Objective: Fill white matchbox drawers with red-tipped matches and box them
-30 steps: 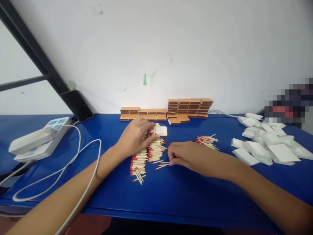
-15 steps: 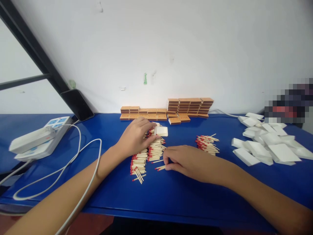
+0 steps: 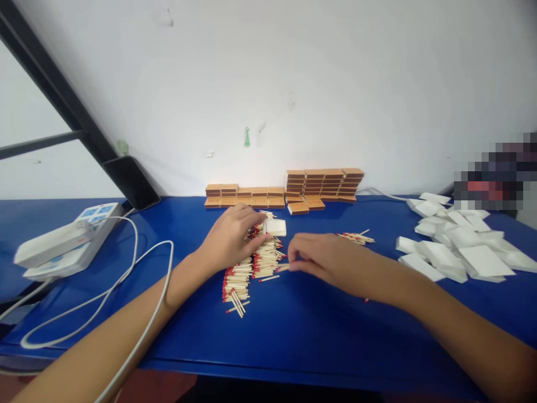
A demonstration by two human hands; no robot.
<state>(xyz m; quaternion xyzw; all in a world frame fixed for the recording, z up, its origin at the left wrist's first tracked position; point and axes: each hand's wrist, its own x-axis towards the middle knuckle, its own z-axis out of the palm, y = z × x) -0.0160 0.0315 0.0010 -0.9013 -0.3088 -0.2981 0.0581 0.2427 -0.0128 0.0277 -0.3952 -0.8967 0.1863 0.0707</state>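
Note:
My left hand (image 3: 235,235) is closed on the left end of a small white matchbox tray (image 3: 276,228), holding it over the heap. No matches show in the visible part of the tray. Under and in front of this hand lies a pile of red-headed matches (image 3: 237,277), a few of them crossed at the near end. My right hand (image 3: 310,254) pinches a few matches (image 3: 282,268) by their plain ends, red heads pointing left, beside the pile. One loose match (image 3: 269,278) lies just below them.
Orange-brown matchboxes (image 3: 325,182) are stacked along the wall. A smaller match pile (image 3: 358,238) sits partly behind my right forearm. White trays (image 3: 444,257) are heaped at right. A power strip (image 3: 79,246), white cable (image 3: 170,280) and black phone-like slab (image 3: 132,182) occupy the left.
My right hand has moved away from me and slightly right, carrying the pinched matches up beside the pile. My left hand stays on the tray.

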